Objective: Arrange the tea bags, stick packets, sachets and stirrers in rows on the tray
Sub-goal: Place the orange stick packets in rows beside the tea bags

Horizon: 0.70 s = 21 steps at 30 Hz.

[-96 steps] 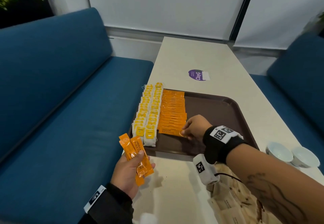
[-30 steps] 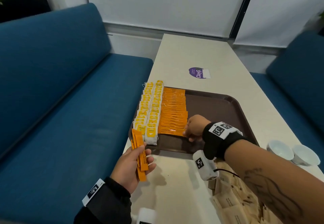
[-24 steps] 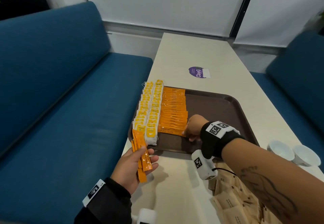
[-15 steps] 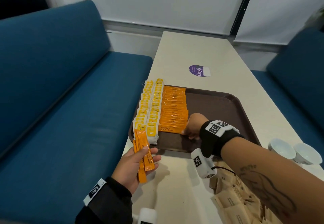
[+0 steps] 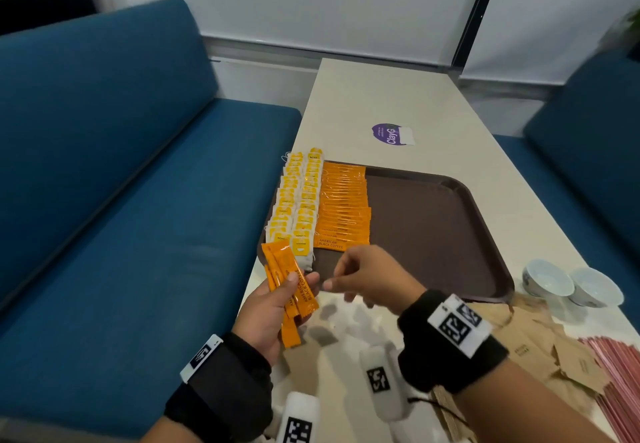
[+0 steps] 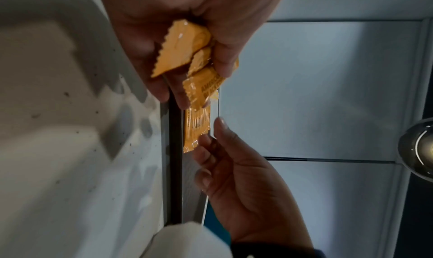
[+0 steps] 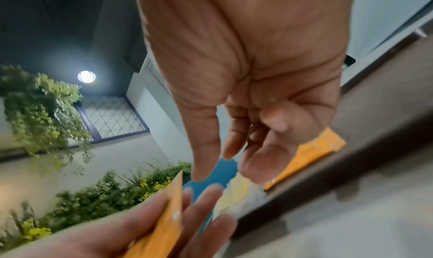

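My left hand (image 5: 298, 278) grips a bundle of orange stick packets (image 5: 289, 286) just in front of the tray's near left corner. My right hand (image 5: 334, 278) hovers beside it with its fingers relaxed and holding nothing. In the left wrist view the fingertips (image 6: 206, 138) reach the free end of one packet (image 6: 198, 125). The brown tray (image 5: 433, 228) carries two rows of yellow-tagged tea bags (image 5: 298, 200) along its left edge. A row of orange stick packets (image 5: 343, 210) lies next to them.
Brown paper sachets (image 5: 540, 349) lie loose on the table (image 5: 381, 96) near my right wrist, with pink stirrers (image 5: 620, 383) at the right edge. Two white bowls (image 5: 568, 283) stand right of the tray. Blue sofas flank the table.
My right hand left the end of the orange row on the tray and came back to the bundle in my left hand. The left hand has lifted the bundle slightly toward it.
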Each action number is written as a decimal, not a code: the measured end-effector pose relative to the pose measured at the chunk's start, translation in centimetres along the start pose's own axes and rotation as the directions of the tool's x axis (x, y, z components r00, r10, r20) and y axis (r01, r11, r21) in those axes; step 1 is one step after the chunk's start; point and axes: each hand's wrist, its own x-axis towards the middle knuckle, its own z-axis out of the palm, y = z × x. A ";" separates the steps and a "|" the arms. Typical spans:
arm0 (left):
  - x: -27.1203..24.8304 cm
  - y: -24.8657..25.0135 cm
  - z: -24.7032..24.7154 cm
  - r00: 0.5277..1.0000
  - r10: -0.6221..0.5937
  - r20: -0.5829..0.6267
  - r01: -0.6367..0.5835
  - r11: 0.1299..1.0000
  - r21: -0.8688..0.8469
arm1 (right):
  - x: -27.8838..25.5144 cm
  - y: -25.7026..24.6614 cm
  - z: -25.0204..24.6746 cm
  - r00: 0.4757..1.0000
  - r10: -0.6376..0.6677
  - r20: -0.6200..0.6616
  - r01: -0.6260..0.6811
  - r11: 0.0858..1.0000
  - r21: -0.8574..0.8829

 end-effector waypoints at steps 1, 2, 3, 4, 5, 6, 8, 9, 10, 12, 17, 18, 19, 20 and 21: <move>-0.1 -0.2 0.0 1.000 0.000 0.003 0.000 1.000 0.009 | -0.5 0.3 0.8 1.000 -0.013 -0.001 0.013 0.999 0.035; -0.2 -0.4 0.0 1.000 -0.006 0.011 0.006 1.000 0.023 | -1.0 0.4 1.5 0.999 -0.034 -0.027 0.036 0.996 0.082; -0.5 -0.5 0.0 0.999 -0.019 0.026 0.018 0.999 0.043 | -1.4 0.6 2.1 0.995 -0.061 -0.081 0.071 0.990 0.120; -0.8 -0.6 0.0 0.998 -0.034 0.050 0.030 0.997 0.074 | -1.8 0.7 2.4 0.983 -0.098 -0.153 0.118 0.984 0.131; -1.1 -0.6 0.0 0.996 -0.048 0.077 0.038 0.992 0.120 | -2.2 0.7 2.5 0.967 -0.136 -0.216 0.165 0.979 0.120; -1.4 -0.5 0.0 0.993 -0.058 0.100 0.040 0.984 0.175 | -2.4 0.6 2.4 0.953 -0.171 -0.250 0.204 0.972 0.114; -1.9 -0.3 0.1 0.989 -0.069 0.134 0.031 0.963 0.269 | -2.6 0.5 1.8 0.953 -0.186 -0.240 0.226 0.962 0.150; -2.1 -0.3 0.1 0.988 -0.065 0.140 0.021 0.954 0.299 | -2.6 0.5 1.6 0.960 -0.177 -0.216 0.218 0.959 0.180; -2.3 -0.2 0.1 0.989 -0.056 0.140 0.008 0.946 0.323 | -2.7 0.6 1.4 0.967 -0.163 -0.194 0.202 0.959 0.201; -2.4 -0.2 -0.1 0.992 -0.026 0.126 -0.022 0.931 0.364 | -2.8 1.0 1.1 0.977 -0.136 -0.164 0.172 0.958 0.230; -2.3 -0.1 -0.9 1.000 0.014 0.021 -0.020 0.961 0.275 | -3.2 2.1 0.5 0.992 -0.049 -0.115 0.086 0.935 0.345; -2.3 0.1 -1.0 1.000 0.015 0.006 -0.016 0.970 0.242 | -3.1 2.3 0.4 0.993 -0.030 -0.118 0.070 0.932 0.355; -2.3 0.2 -1.1 1.000 0.015 -0.004 -0.014 0.977 0.215 | -3.0 2.4 0.4 0.993 -0.012 -0.121 0.055 0.932 0.357; -2.3 0.4 -1.1 1.000 0.012 -0.012 -0.010 0.981 0.194 | -2.9 2.5 0.4 0.992 0.002 -0.123 0.043 0.934 0.356; -2.2 0.5 -1.1 1.000 0.007 -0.022 -0.003 0.984 0.179 | -2.9 2.6 0.4 0.992 0.011 -0.124 0.035 0.934 0.357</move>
